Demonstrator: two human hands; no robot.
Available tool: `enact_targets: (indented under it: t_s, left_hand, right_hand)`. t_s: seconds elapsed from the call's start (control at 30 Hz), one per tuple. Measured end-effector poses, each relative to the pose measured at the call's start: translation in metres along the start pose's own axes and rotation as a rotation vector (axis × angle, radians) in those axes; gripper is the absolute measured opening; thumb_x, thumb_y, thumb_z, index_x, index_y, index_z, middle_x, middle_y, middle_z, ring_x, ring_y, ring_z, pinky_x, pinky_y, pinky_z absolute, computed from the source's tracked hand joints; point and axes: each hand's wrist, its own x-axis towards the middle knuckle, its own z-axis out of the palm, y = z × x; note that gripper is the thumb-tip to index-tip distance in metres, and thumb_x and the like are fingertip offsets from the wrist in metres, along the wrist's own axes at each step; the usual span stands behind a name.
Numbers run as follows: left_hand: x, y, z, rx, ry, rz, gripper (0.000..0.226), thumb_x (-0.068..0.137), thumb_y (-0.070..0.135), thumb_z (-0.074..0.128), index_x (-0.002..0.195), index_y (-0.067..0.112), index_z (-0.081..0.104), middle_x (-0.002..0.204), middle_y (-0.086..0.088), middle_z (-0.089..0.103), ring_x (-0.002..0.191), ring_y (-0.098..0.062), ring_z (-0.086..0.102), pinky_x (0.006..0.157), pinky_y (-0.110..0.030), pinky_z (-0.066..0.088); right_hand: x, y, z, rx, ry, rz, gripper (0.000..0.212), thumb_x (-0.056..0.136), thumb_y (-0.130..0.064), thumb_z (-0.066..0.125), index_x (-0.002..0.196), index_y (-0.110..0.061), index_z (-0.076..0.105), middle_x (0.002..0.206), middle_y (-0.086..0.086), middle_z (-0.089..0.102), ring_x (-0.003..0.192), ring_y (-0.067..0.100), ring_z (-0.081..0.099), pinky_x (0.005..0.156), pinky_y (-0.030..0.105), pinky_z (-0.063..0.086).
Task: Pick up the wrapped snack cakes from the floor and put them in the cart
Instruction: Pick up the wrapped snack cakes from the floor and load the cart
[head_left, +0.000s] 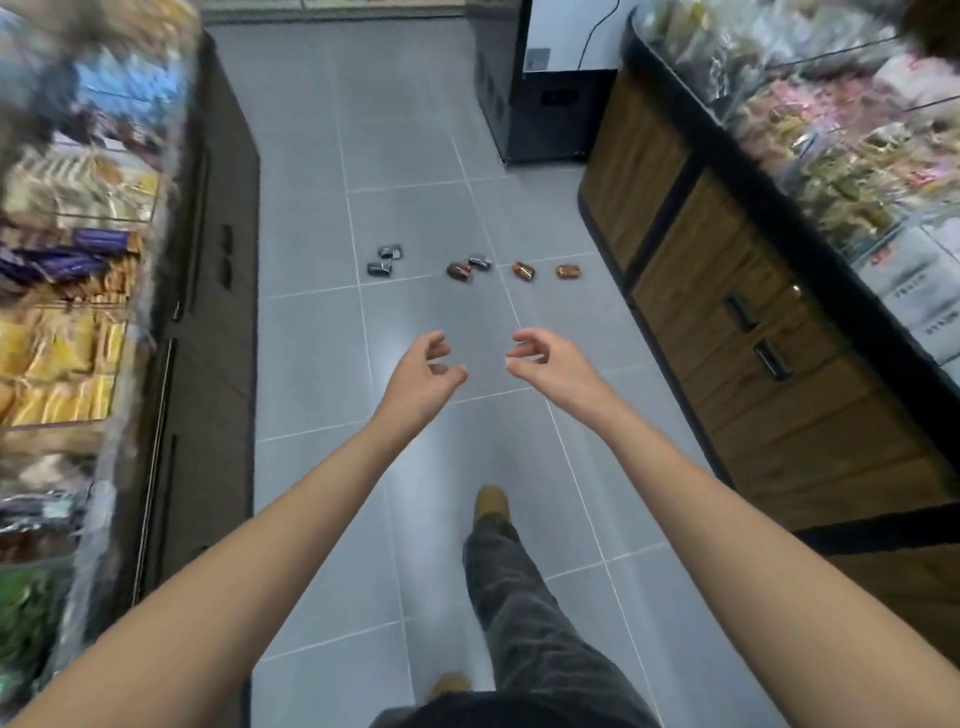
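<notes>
Several wrapped snack cakes lie in a loose row on the grey tiled floor ahead of me. Two dark blue-grey ones (385, 261) sit at the left. A brown one (459, 270) touches another dark one (479, 262) in the middle. Two more brown ones (523, 270) (568, 270) lie at the right. My left hand (423, 373) and my right hand (543, 364) are stretched out in the air short of the cakes, fingers loosely curled, holding nothing. No cart is in view.
A snack shelf (67, 270) with a dark base lines the aisle's left side. A wood-panelled counter (727, 312) topped with bagged goods runs along the right. A black cabinet (545, 104) stands at the far end. My leg and tan shoe (491, 504) step forward.
</notes>
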Motion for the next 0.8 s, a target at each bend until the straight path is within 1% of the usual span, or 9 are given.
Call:
enact_targets:
  t_s: [0.13,0.23,0.33,0.43,0.5,0.57,0.63,0.7,0.8]
  left_hand:
    - [0.082,0.008,-0.02,0.024,0.033,-0.046,0.056,0.088,0.016,0.062,0.139,0.015,0.039,0.136,-0.001,0.048,0.112,-0.017,0.051,0.084,-0.025,0.039]
    - [0.138,0.017,-0.036,0.051,0.053,-0.128,0.061,0.088,0.02,0.063,0.141,0.017,0.036,0.14,-0.001,0.044,0.115,-0.016,0.049,0.084,-0.026,0.038]
    - [0.187,0.025,-0.052,0.052,0.1,-0.168,0.065,0.087,0.023,0.064,0.144,0.019,0.033,0.145,0.001,0.04,0.125,-0.017,0.045,0.089,-0.026,0.036]
    - [0.228,0.032,-0.068,0.039,0.177,-0.193,0.065,0.087,0.025,0.064,0.144,0.019,0.033,0.146,0.002,0.039,0.127,-0.016,0.043,0.091,-0.025,0.035]
    - [0.252,0.036,-0.078,0.027,0.214,-0.205,0.063,0.087,0.024,0.064,0.143,0.018,0.035,0.145,0.001,0.04,0.127,-0.015,0.043,0.093,-0.026,0.035]
    - [0.279,0.04,-0.089,0.019,0.256,-0.189,0.059,0.087,0.022,0.063,0.14,0.017,0.038,0.143,0.001,0.042,0.118,-0.011,0.044,0.091,-0.024,0.035]
    - [0.308,0.041,-0.101,0.018,0.292,-0.176,0.055,0.088,0.021,0.063,0.138,0.017,0.04,0.141,0.002,0.045,0.11,-0.007,0.043,0.088,-0.023,0.034]
    - [0.339,0.04,-0.113,0.019,0.306,-0.18,0.054,0.088,0.02,0.062,0.138,0.016,0.041,0.14,0.0,0.045,0.111,-0.008,0.044,0.087,-0.023,0.034]
    - [0.395,0.035,-0.134,0.026,0.288,-0.187,0.055,0.088,0.021,0.063,0.138,0.017,0.041,0.141,-0.001,0.044,0.12,-0.013,0.044,0.088,-0.024,0.035]
  right_hand:
    - [0.094,-0.022,0.002,0.009,-0.068,-0.02,0.039,0.088,-0.015,0.064,0.126,-0.01,0.054,0.112,0.006,0.062,0.086,0.012,0.055,0.072,0.019,0.042]
    - [0.162,-0.042,0.0,-0.008,-0.138,-0.017,0.04,0.088,-0.017,0.064,0.126,-0.013,0.054,0.115,0.004,0.062,0.091,0.012,0.056,0.078,0.022,0.042]
    - [0.225,-0.064,0.0,-0.032,-0.213,-0.037,0.04,0.088,-0.018,0.063,0.127,-0.015,0.053,0.113,0.001,0.061,0.091,0.011,0.056,0.078,0.021,0.04]
    - [0.282,-0.089,0.005,-0.049,-0.276,-0.066,0.04,0.088,-0.018,0.063,0.126,-0.015,0.053,0.11,-0.001,0.06,0.092,0.01,0.055,0.077,0.02,0.039]
    - [0.314,-0.102,0.011,-0.051,-0.311,-0.079,0.039,0.088,-0.019,0.064,0.125,-0.016,0.053,0.107,-0.002,0.059,0.09,0.009,0.056,0.073,0.019,0.041]
    - [0.348,-0.112,0.018,-0.053,-0.335,-0.095,0.037,0.087,-0.019,0.064,0.123,-0.017,0.054,0.104,-0.004,0.058,0.083,0.005,0.055,0.066,0.014,0.043]
    - [0.381,-0.12,0.026,-0.053,-0.357,-0.107,0.033,0.087,-0.018,0.064,0.118,-0.02,0.054,0.102,-0.005,0.058,0.079,0.003,0.054,0.064,0.012,0.042]
    - [0.412,-0.128,0.035,-0.059,-0.372,-0.11,0.03,0.087,-0.018,0.065,0.114,-0.022,0.053,0.103,-0.004,0.059,0.08,0.005,0.055,0.066,0.014,0.043]
    - [0.465,-0.139,0.05,-0.095,-0.376,-0.105,0.03,0.087,-0.018,0.065,0.114,-0.022,0.053,0.104,-0.003,0.059,0.083,0.009,0.056,0.068,0.016,0.043]
